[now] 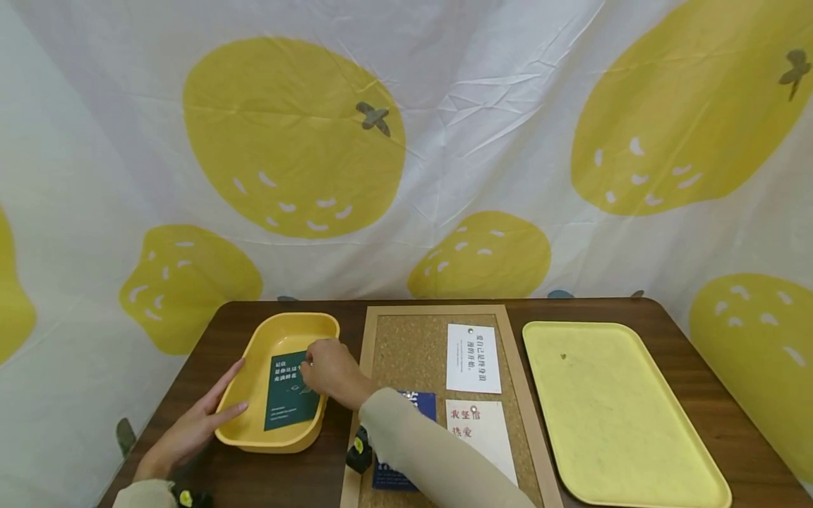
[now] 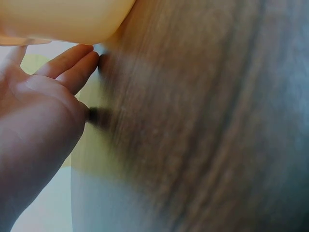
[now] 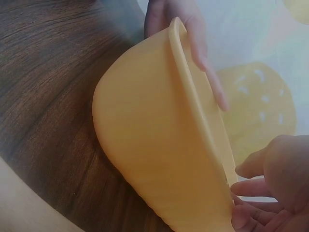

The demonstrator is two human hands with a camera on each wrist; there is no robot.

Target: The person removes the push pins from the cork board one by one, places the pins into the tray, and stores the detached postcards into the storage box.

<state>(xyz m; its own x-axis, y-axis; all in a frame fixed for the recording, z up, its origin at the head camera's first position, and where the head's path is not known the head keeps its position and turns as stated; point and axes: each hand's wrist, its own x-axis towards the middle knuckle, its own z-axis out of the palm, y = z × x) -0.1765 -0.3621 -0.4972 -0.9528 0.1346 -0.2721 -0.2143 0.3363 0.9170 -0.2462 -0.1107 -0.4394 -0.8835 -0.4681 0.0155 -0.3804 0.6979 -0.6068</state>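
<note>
A yellow plastic basin (image 1: 254, 353) stands on the table's left side. My left hand (image 1: 197, 423) grips its left wall, thumb over the rim and fingers along the outside; the left wrist view shows those fingers (image 2: 79, 67) below the basin. Inside lies a dark green card (image 1: 288, 406) with pale lettering. My right hand (image 1: 336, 370) reaches over the right rim with bent fingers, pinching the card near its upper right edge, part of which the hand covers. In the right wrist view, thumb and fingertips (image 3: 248, 186) come close together beside the rim.
Right of the basin lies a cork board (image 1: 413, 346) with a wooden frame. It carries a white card (image 1: 473, 360), a red-lettered card (image 1: 492, 444) and a blue card (image 1: 396, 476), partly under my right forearm. A pale yellow tray (image 1: 622, 416) lies at far right. Behind hangs a lemon-patterned cloth (image 1: 438, 141).
</note>
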